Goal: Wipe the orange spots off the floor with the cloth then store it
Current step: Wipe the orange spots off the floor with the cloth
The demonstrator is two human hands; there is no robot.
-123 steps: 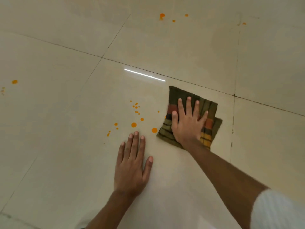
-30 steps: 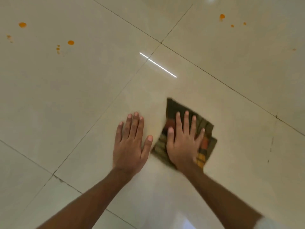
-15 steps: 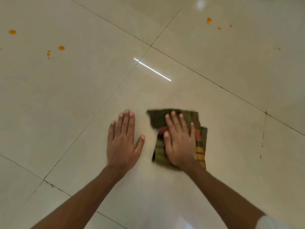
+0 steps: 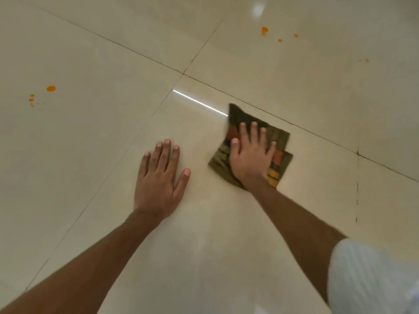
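A folded olive cloth [image 4: 280, 138] with red, orange and yellow checks lies flat on the cream tiled floor. My right hand [image 4: 250, 155] presses on it with straight, spread fingers. My left hand [image 4: 158, 180] rests flat on the bare tile to the cloth's left, a palm's width away. Orange spots [image 4: 51, 88] sit on the tile at the far left, with smaller dots [image 4: 31, 99] beside them. More orange spots [image 4: 264, 30] lie at the top right, and a faint one [image 4: 366, 60] further right.
Dark grout lines [image 4: 183, 74] cross just beyond the hands. A bright light reflection [image 4: 199, 102] streaks the glossy tile near the cloth's far corner. My white sleeve [image 4: 367, 277] fills the lower right corner.
The cluster of orange spots in front of my left hand is gone. In the last half second my right hand slid the cloth to the right and away; the left hand stayed planted.
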